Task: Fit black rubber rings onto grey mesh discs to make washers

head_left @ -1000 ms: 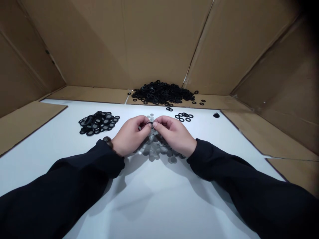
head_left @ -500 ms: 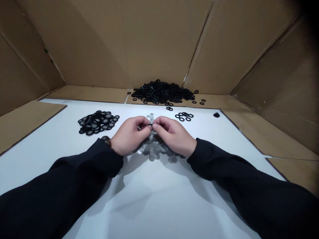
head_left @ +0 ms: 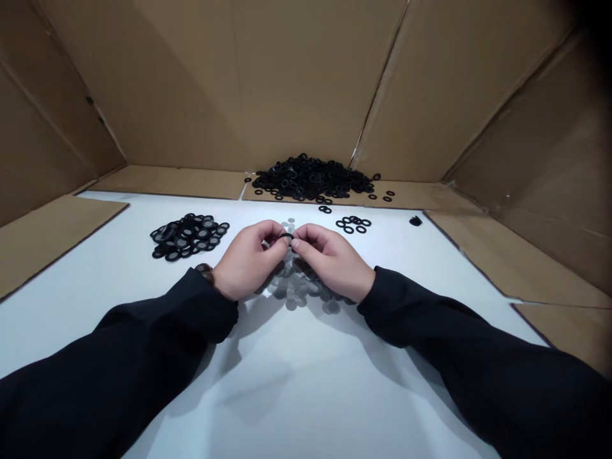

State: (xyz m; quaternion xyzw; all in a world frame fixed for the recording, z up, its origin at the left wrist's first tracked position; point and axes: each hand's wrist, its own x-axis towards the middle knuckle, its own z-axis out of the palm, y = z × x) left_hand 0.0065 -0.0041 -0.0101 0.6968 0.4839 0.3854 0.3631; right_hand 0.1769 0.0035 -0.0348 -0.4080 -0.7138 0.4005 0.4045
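Note:
Between my fingertips I pinch one black rubber ring [head_left: 286, 235]. My left hand [head_left: 252, 258] grips its left side with thumb and forefinger. My right hand [head_left: 331, 258] is closed on its right side, thumb on the near face. Whether a disc sits inside the ring is hidden by the fingers. Below both hands lies a heap of small grey discs [head_left: 297, 290], partly covered by them. To the left of my left hand is a pile of black rings with grey discs in them [head_left: 189, 236]. Several loose black rings [head_left: 352, 224] lie beyond my right hand.
A large heap of black rings [head_left: 310, 177] rests against the cardboard wall [head_left: 296, 76] at the back. A small black object [head_left: 415, 220] lies at the right of the white table [head_left: 268, 395]. Cardboard flaps [head_left: 521, 255] border the table on the sides.
Both hands stay almost in place over the grey discs. The black ring between the fingertips has tilted slightly and shows a little higher.

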